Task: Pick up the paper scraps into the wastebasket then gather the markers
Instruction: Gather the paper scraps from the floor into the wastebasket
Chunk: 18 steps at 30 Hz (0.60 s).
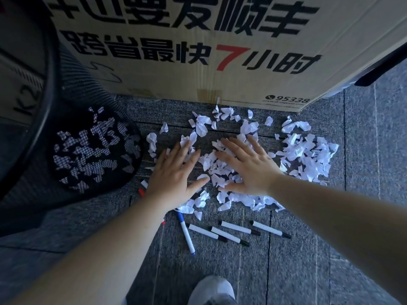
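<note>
White paper scraps [306, 150] lie scattered over the grey carpet in front of a cardboard box. My left hand [174, 175] and my right hand [246, 164] both rest flat on the pile with fingers spread, palms down, holding nothing. A black mesh wastebasket [97, 150] stands at the left, with several scraps showing through its mesh. Nearer to me lie several markers: a blue-capped one [187, 233], and black-capped ones [240, 227] to its right. A red-capped marker [142, 188] pokes out beside my left wrist, partly hidden.
A large printed cardboard box [198, 51] stands right behind the scraps. My grey shoe [211, 291] is at the bottom centre. A dark rounded object [33, 106] fills the left edge beside the wastebasket.
</note>
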{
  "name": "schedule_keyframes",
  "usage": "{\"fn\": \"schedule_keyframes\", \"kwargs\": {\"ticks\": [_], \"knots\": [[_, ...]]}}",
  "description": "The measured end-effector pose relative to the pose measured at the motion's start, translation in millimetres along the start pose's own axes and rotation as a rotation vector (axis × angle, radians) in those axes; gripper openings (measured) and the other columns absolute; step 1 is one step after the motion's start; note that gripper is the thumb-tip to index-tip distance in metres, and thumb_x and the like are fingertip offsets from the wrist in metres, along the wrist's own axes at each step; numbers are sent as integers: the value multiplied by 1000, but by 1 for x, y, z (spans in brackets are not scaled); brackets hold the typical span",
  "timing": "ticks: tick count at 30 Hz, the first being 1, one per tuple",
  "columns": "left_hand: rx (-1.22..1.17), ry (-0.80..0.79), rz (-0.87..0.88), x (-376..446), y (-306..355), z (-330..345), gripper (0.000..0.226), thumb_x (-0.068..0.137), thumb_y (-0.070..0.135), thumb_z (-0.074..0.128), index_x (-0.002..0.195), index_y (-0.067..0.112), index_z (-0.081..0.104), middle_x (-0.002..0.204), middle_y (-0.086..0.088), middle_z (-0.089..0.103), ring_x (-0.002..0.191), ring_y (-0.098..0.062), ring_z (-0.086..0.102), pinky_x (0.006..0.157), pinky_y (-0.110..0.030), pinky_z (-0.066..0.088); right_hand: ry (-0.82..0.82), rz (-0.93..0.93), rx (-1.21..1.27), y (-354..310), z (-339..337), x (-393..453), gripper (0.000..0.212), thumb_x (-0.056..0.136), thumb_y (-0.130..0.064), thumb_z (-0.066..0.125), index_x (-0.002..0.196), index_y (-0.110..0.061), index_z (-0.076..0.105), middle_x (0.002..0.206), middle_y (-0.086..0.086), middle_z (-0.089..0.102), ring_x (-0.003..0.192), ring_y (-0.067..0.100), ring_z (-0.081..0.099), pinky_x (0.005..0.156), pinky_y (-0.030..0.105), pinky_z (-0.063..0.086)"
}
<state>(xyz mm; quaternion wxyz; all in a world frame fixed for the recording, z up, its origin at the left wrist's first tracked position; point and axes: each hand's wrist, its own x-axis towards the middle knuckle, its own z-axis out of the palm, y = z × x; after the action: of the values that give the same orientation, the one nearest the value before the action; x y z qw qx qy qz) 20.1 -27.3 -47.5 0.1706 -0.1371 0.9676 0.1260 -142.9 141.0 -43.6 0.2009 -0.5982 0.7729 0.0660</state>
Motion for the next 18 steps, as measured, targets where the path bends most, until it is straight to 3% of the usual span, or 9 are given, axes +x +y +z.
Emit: {"fn": "schedule_keyframes", "kwargs": {"ticks": [3, 6, 10, 15, 18], "knots": [[17, 42, 19, -8, 3, 6, 82, 82, 74, 14, 145, 22, 18, 157, -6, 4, 143, -27, 11, 114, -49, 7, 10, 29, -40, -5, 4, -5, 81, 75, -76, 32, 141, -29, 29, 151, 8, 29, 137, 32, 31, 107, 63, 13], [33, 119, -2, -11, 7, 10, 70, 85, 66, 28, 136, 19, 39, 150, -9, 31, 134, -31, 33, 109, -52, 27, 103, 32, -58, -13, -1, -6, 71, 76, -69, 39, 131, -24, 45, 133, 9, 52, 119, 31, 52, 96, 62, 35], [60, 262, 0, -1, 16, 8, 48, 85, 53, 47, 112, 14, 53, 118, -10, 57, 102, -30, 55, 79, -42, 48, 169, 38, 33, -18, -5, 2, 53, 77, -54, 49, 118, -21, 54, 116, 11, 58, 103, 32, 58, 86, 55, 47], [79, 310, 13, 15, 19, 3, 32, 83, 37, 59, 96, 10, 48, 96, -10, 58, 74, -27, 58, 48, -33, 47, 212, 88, 114, -19, -11, 18, 30, 85, -34, 57, 107, -13, 55, 97, 10, 59, 86, 31, 60, 71, 44, 51], [101, 315, 5, 21, 22, -1, 37, 83, 37, 60, 107, 11, 51, 89, -8, 57, 64, -23, 56, 37, -26, 37, 262, 72, 124, -18, -11, 25, 22, 80, -25, 65, 94, -9, 57, 77, 8, 60, 64, 30, 61, 51, 37, 49]]}}
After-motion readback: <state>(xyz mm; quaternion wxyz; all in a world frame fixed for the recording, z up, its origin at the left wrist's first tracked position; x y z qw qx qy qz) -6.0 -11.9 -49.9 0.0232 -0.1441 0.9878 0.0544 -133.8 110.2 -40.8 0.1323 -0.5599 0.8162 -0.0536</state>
